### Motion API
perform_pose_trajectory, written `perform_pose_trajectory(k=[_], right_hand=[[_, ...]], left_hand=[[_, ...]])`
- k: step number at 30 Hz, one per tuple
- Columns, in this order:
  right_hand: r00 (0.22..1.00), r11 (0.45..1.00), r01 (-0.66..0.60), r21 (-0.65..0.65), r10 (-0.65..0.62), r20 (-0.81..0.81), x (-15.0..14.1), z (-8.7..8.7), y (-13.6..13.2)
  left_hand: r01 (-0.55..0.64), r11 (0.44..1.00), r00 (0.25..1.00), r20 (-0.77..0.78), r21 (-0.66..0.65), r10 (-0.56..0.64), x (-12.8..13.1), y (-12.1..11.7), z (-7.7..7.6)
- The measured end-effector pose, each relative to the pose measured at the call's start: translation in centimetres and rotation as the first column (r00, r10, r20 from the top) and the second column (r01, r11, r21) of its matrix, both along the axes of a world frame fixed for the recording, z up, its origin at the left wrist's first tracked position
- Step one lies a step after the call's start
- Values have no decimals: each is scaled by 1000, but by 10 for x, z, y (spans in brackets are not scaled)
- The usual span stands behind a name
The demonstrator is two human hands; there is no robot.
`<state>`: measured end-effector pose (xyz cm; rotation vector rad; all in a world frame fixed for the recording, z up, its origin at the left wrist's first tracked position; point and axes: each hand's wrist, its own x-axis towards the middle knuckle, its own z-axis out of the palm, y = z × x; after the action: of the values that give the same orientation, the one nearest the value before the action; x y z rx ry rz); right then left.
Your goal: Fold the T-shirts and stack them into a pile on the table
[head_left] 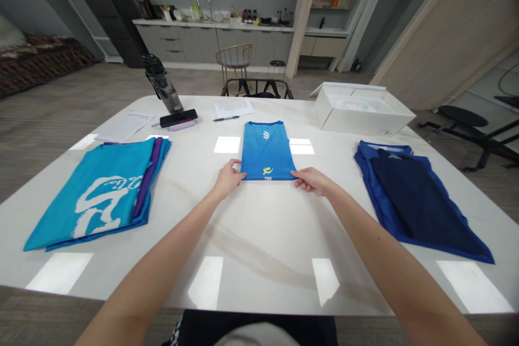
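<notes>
The left hand (229, 178) and right hand (312, 181) sit level at the two lower corners of a folded blue jersey (265, 151) lying square on the white counter (259, 238), fingers extended to its hem, any pinch impossible to tell, an even placement that suits a straight fold.

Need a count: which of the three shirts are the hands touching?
The middle blue shirt with yellow print, between the left hand and right hand; the turquoise pile and navy-and-blue pile lie untouched at the sides.
</notes>
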<state>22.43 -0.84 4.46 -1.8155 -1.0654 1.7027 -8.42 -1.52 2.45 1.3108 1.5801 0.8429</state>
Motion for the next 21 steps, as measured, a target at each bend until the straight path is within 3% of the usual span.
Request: perform_pose_trajectory(k=[6,13,16,21], right_hand=[[986,991,-131,4,130,101,9,4,-7],[931,933,-348,-92,355,79,23,10,-12],[945,949,-316,9,313,95,22,7,3],[972,964,-130,231,78,220,10,-2,53]], left_hand=[[77,996,984,-166,35,-70,-2,-14,12],[175,969,979,-71,-171,-190,-10,-24,29],[122,984,991,-45,-129,-128,-8,-9,23],[-11,1000,995,-100,7,11,4,42,13]])
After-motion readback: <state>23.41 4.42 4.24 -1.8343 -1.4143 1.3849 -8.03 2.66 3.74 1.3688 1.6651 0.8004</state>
